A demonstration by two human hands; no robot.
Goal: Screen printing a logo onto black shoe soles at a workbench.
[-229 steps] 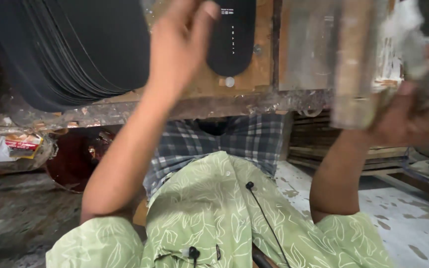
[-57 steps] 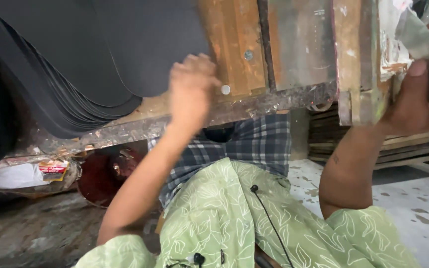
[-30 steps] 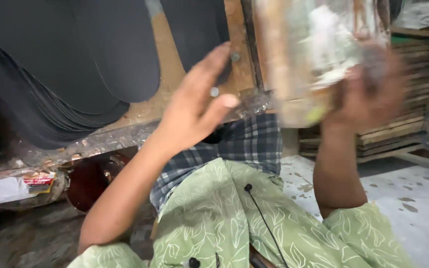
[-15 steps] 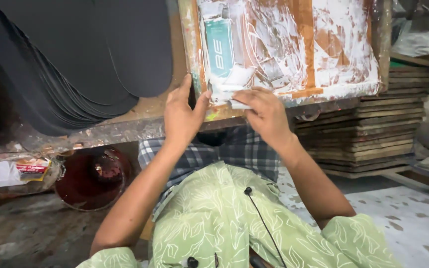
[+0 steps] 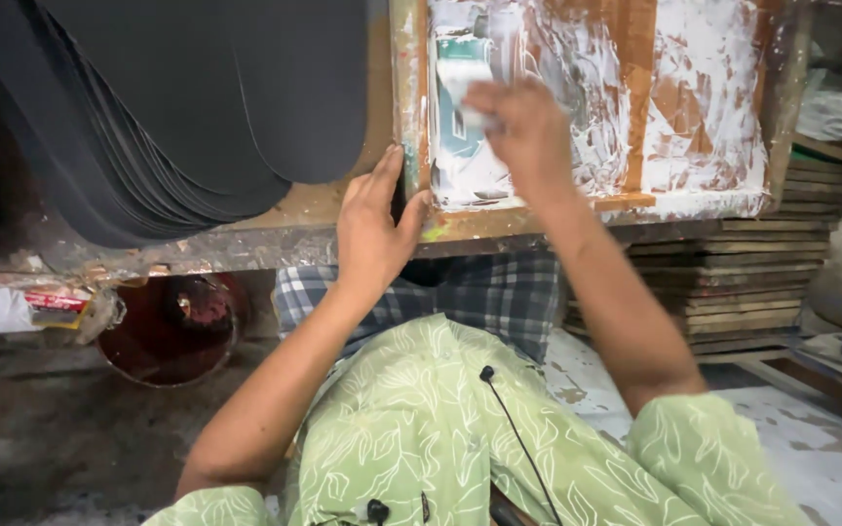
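Upper centre of the frame, the right hand [image 5: 528,127] presses a white pad [image 5: 475,93] onto the paste-smeared board [image 5: 704,107], fingers curled; the left hand [image 5: 374,234], fingers spread, braces the surface [image 5: 197,248] edge beside black sheets [image 5: 177,107].

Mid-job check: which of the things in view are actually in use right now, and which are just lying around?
In use:
- left hand, steadying the edge of the paste-smeared wooden frame
- right hand, pressing on the white and teal piece inside the frame

Lying about:
- fanned stack of black sheets
- red bucket under the bench
- stacked wooden boards
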